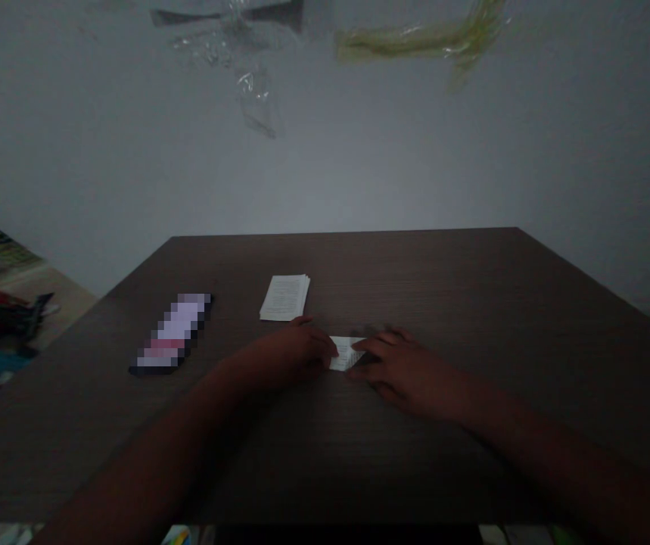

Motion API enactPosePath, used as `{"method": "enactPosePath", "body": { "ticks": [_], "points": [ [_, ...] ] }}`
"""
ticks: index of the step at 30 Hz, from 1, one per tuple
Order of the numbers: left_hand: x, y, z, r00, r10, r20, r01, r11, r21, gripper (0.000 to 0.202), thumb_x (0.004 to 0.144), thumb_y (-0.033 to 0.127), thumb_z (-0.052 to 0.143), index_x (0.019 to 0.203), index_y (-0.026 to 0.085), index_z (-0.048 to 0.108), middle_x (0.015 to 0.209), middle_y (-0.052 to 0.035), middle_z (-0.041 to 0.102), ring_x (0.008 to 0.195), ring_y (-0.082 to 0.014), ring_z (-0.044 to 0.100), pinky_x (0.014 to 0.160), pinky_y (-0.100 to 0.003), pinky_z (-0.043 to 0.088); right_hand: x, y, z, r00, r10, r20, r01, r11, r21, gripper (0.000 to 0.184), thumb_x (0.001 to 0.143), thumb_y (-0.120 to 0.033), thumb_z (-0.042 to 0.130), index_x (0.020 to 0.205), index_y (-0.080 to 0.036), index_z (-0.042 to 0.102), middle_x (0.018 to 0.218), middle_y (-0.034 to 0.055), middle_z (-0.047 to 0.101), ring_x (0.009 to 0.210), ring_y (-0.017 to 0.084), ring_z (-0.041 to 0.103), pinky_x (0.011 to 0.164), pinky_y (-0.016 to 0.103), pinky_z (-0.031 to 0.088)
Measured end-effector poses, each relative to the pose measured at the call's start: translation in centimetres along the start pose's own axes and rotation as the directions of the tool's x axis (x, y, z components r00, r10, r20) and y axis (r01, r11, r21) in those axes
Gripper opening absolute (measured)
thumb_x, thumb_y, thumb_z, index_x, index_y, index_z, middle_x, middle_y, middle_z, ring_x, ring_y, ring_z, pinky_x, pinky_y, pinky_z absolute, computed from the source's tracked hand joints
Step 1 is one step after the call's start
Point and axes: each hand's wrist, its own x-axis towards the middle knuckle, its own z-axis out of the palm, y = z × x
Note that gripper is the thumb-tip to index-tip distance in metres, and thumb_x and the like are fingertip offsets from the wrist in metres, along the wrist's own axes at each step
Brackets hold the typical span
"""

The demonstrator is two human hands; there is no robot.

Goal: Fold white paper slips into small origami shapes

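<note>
Paper slip (pixel 346 353) sat near the middle of the dark wood table (pixel 472 288) in the head view. The left hand (pixel 284 354) and right hand (pixel 404 371) were close together, touching it from both sides, but we could not tell if they pinched it. A rough push could crease or tear it. A stack of printed paper (pixel 284 297) lay at 12 o'clock, close enough to get bumped, and a blurred flat thing (pixel 171 333) lay at 10 o'clock.
</note>
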Motion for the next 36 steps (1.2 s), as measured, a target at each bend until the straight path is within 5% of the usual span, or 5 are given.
{"method": "enactPosePath", "body": {
  "ticks": [7,11,15,23,36],
  "points": [
    [0.1,0.1,0.2,0.999,-0.029,-0.031,0.027,0.998,-0.055,0.025,0.126,0.011,0.071,0.130,0.027,0.090,0.130,-0.0015,0.098,0.130,-0.0275,0.091,0.159,-0.060,0.035,0.1,0.4,-0.2,0.999,-0.037,-0.009,0.037,0.994,0.103,0.042,0.121,-0.012,0.073,0.151,-0.032,0.095,0.171,0.0122,0.088,0.159,0.038,0.080,0.150,0.077,0.048],
    [0.8,0.6,0.9,0.997,-0.009,-0.076,0.006,0.999,-0.039,0.023,0.129,0.016,0.068,0.123,0.024,0.089,0.123,-0.0029,0.095,0.125,-0.0264,0.086,0.137,-0.044,0.055,0.3,0.5,0.1,0.999,-0.014,-0.041,0.019,0.993,0.113,0.041,0.122,-0.013,0.071,0.150,-0.031,0.094,0.169,0.0129,0.089,0.157,0.037,0.082,0.149,0.074,0.050],
    [1.4,0.5,1.9,0.988,-0.047,-0.147,0.037,0.997,-0.073,0.025,0.127,0.014,0.068,0.134,0.023,0.091,0.136,-0.0067,0.092,0.125,-0.0263,0.086,0.121,-0.037,0.065,0.3,0.5,0.3,0.998,-0.011,-0.057,0.016,0.995,0.096,0.040,0.123,-0.014,0.070,0.149,-0.032,0.094,0.165,0.0115,0.091,0.154,0.036,0.083,0.146,0.071,0.053],
    [2.0,0.3,3.1,0.985,-0.050,-0.166,0.043,0.998,-0.046,0.020,0.123,0.008,0.073,0.128,0.021,0.089,0.131,-0.0068,0.087,0.118,-0.0253,0.084,0.113,-0.037,0.067,0.7,-0.2,0.4,0.998,0.005,-0.070,0.000,0.998,0.069,0.036,0.122,-0.014,0.070,0.146,-0.027,0.094,0.160,0.0153,0.091,0.151,0.038,0.083,0.140,0.069,0.058],
    [2.7,1.0,3.9,0.965,-0.142,-0.219,0.138,0.990,-0.032,0.016,0.121,0.008,0.071,0.122,0.022,0.078,0.126,-0.0075,0.086,0.123,-0.0289,0.082,0.117,-0.042,0.067,0.2,-0.4,0.4,0.999,-0.024,-0.046,0.025,0.999,0.027,0.048,0.121,-0.015,0.074,0.164,-0.030,0.089,0.166,0.0170,0.087,0.156,0.040,0.079,0.148,0.074,0.050]
  ]
}}
